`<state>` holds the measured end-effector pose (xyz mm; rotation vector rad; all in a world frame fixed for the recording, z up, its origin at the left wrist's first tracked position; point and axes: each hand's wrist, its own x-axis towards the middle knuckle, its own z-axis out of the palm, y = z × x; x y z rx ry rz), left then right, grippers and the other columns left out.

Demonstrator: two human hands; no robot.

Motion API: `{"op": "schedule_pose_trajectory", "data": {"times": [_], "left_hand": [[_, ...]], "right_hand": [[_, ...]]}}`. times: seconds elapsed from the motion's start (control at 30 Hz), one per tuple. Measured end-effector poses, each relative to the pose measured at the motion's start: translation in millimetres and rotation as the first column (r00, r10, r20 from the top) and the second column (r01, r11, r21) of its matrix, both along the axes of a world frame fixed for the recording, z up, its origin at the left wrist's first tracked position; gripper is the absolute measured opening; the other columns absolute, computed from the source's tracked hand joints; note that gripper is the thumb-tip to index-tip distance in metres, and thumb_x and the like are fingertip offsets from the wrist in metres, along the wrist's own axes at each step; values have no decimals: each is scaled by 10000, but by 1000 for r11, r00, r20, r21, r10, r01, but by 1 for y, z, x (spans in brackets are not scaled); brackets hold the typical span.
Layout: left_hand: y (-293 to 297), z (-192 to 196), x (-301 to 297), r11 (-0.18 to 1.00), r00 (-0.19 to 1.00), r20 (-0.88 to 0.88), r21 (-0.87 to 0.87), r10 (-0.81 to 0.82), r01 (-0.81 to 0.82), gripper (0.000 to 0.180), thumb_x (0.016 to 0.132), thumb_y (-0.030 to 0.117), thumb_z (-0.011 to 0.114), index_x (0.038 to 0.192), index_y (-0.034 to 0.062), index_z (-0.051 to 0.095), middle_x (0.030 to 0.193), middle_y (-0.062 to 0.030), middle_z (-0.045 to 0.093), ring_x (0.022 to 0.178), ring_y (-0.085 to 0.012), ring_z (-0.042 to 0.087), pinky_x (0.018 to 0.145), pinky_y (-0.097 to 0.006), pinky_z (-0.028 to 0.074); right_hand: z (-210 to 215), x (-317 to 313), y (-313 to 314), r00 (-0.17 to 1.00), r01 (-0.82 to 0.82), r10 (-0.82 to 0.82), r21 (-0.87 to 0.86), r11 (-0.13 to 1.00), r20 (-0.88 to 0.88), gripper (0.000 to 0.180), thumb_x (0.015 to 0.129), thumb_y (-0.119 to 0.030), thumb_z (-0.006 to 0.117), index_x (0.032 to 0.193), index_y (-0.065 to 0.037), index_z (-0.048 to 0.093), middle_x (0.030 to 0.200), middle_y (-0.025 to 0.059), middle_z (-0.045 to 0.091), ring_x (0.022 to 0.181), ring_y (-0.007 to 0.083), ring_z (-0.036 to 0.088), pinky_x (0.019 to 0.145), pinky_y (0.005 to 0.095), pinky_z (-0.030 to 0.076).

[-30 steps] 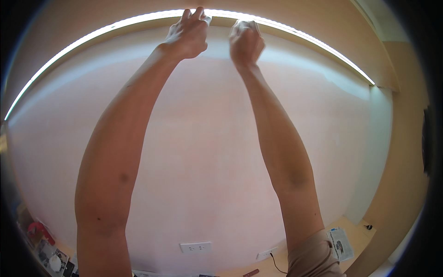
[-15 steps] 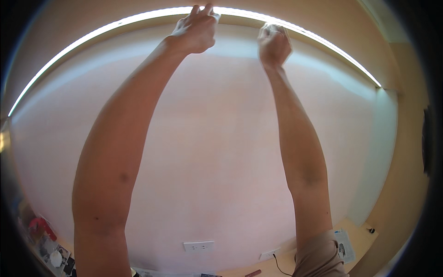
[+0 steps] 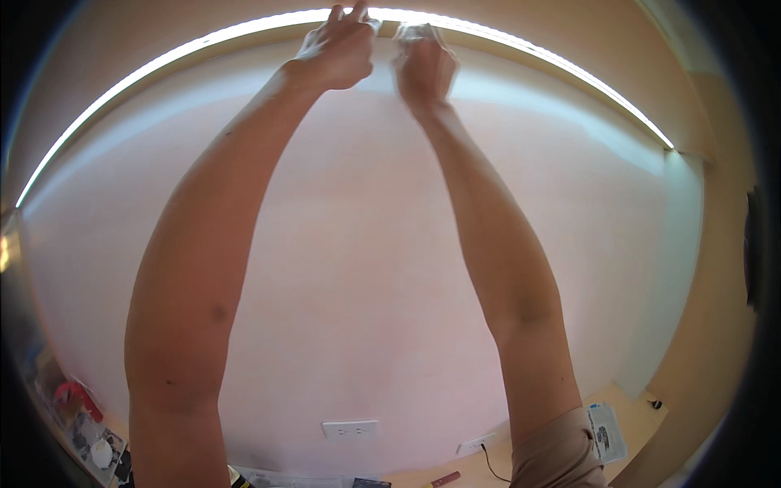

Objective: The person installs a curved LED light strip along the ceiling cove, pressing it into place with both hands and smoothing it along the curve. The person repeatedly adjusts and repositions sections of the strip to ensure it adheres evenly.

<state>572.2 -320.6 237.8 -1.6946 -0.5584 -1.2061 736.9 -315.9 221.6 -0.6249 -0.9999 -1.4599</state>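
A long, lit strip light [image 3: 521,46] arcs along the top, beneath a pale wooden panel. My left hand [image 3: 338,53] is raised to it left of the middle, fingers bent over the strip and two fingertips showing apart above it. Close by on the right is my right hand [image 3: 425,69], just under the strip. It looks closed, but its fingertips are smeared by motion and glare, so whatever they hold cannot be made out. Both arms stretch upward in front of a pale wall panel [image 3: 358,268].
Low on the wall are a white socket plate [image 3: 351,429] and another socket [image 3: 476,446] with a black cable. Below, a wooden desk [image 3: 637,419] carries a clear plastic pack [image 3: 607,433] and a reddish-brown bar [image 3: 446,480]. A red object [image 3: 77,398] stands among clutter at the left.
My right hand has moved left along the strip light, closer to my left hand. My left hand stays at nearly the same spot.
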Motion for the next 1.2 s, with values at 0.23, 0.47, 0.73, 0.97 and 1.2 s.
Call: {"op": "schedule_pose_trajectory", "data": {"times": [0.23,0.47,0.73,0.97,1.2], "left_hand": [[-8,7,10,987,999,-38,-159,23,-29,634,815,76,621,1430,-23,503,1511,-296,405,1411,-464,396,1172,-535,373],[-1,-2,9,999,998,56,-42,9,-6,539,785,-56,617,1322,-32,577,1519,-122,418,1405,-339,424,1051,-490,543],[4,-19,105,993,931,364,-106,-7,49,782,736,287,796,1385,-34,501,1436,-151,432,1375,-362,402,1038,-470,488],[10,-27,202,996,910,407,-1,80,-88,961,779,246,756,1576,-24,291,1603,-188,331,1530,-400,242,1170,-576,350],[-60,-44,285,951,917,-251,-83,-310,299,540,814,80,682,1338,45,558,1357,-159,575,1312,-303,531,1060,-451,467]], "right_hand": [[6,59,-11,974,-102,118,88,991,-193,149,918,-157,674,790,-84,699,868,101,714,805,307,691,717,435,558],[-1,8,-4,981,-183,181,25,983,77,97,917,-141,659,929,-95,744,897,95,700,723,319,697,644,444,551],[-185,180,-95,980,-146,73,-415,898,-187,272,868,-56,686,1127,-74,768,799,129,657,681,262,634,655,373,511],[-227,258,-242,956,-22,-173,-646,763,-236,195,882,-46,690,1048,22,766,781,166,674,636,204,581,635,341,479],[-209,283,-321,915,-114,-150,-597,794,-374,172,946,-53,671,1056,42,763,738,116,645,626,115,503,591,304,415]]}}
